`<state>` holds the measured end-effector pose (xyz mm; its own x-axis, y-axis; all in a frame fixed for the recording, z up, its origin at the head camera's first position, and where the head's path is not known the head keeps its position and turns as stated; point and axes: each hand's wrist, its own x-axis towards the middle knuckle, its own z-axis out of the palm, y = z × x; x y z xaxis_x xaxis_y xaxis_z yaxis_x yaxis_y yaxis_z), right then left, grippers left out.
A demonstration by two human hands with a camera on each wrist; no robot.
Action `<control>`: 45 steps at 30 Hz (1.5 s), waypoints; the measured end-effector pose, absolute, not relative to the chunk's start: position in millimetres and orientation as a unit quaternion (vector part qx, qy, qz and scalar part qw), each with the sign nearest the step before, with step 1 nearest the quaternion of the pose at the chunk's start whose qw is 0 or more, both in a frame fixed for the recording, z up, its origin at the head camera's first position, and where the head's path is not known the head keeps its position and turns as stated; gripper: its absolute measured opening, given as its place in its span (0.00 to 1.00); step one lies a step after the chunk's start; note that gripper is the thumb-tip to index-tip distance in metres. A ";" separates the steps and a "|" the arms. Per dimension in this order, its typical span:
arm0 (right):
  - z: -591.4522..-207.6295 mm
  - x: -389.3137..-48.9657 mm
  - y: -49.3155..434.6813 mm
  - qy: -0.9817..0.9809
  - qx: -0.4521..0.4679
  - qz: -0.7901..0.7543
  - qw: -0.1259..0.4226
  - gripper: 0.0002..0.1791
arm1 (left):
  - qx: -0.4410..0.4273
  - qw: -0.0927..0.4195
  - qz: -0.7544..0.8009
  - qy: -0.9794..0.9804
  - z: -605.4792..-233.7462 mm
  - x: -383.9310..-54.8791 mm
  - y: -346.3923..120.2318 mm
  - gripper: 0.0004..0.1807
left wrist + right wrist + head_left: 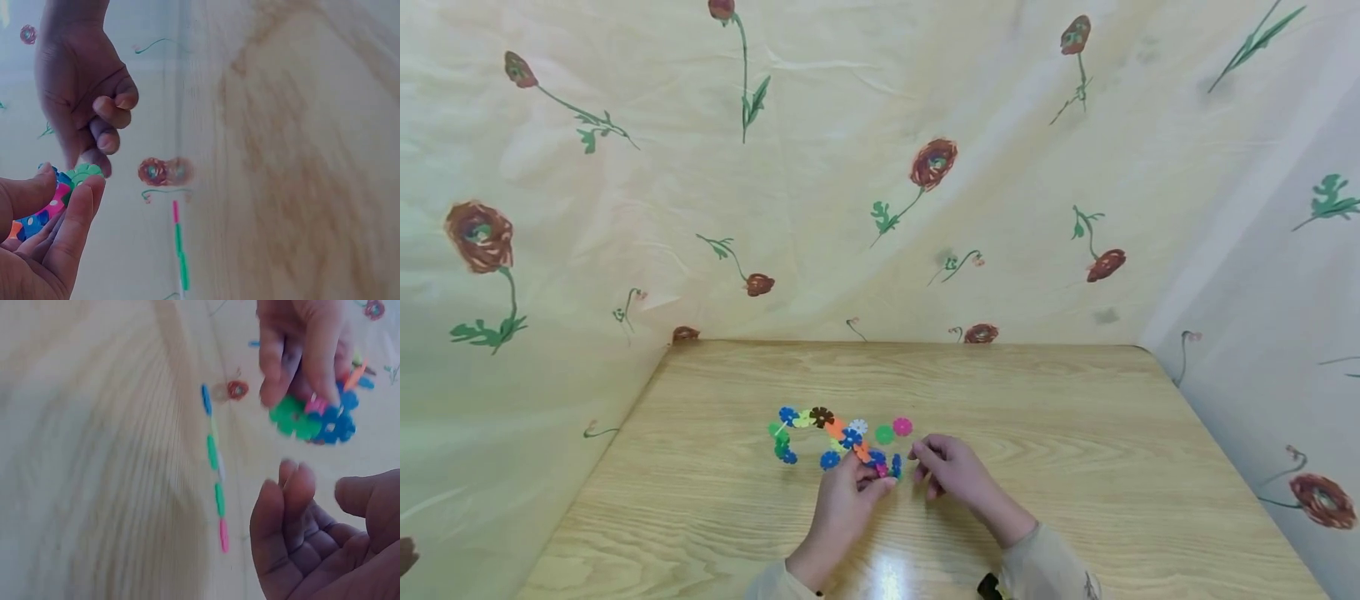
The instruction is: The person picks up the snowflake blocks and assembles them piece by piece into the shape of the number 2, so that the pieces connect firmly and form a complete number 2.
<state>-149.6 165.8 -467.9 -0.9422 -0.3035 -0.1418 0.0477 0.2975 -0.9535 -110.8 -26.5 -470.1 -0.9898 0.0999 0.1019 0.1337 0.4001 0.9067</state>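
"What frames the work?"

"Pale cloth [820, 208] printed with red flowers, behind a wood-grained surface [1037, 400]."

"And on it, from the left?"

"A chain of coloured discs [822, 417] arches above the surface, then slants down and rightward into the left hand [844, 500]. Those fingers pinch it close to its blue-and-green end."

"Past that?"

"Beyond the chain lie a white disc [858, 426], a green disc [884, 434] and, farthest right, a pink disc [902, 426]. Then comes the right hand [955, 471], its fingers loosely bent, thumb apart; I see nothing between them."

"So which relation matters?"

"The chain's held end sits just left of the right fingertips, with a gap between. The green and pink discs lie beyond that gap, nearer the right hand."

"Materials?"

"Thin, smooth-looking plastic, by my judgement: flat flower shapes with notched rims, joined at angles."
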 end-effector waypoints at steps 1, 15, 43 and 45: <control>-469.0 -152.0 166.5 0.800 -0.078 -0.578 0.141 0.19 | -0.068 0.016 -0.546 -0.835 -469.9 -111.3 -27.1 0.12; -478.2 -178.7 159.2 0.910 -0.114 -0.396 0.046 0.06 | -0.064 0.000 -0.581 -0.812 -471.3 -111.8 -29.3 0.11; -479.4 -185.4 163.9 0.958 -0.181 -0.218 0.036 0.12 | -0.043 0.006 -0.570 -0.820 -467.1 -113.4 -33.4 0.12; -479.4 -180.8 168.1 0.957 -0.172 -0.229 0.038 0.15 | -0.045 0.007 -0.569 -0.821 -468.4 -114.1 -33.5 0.13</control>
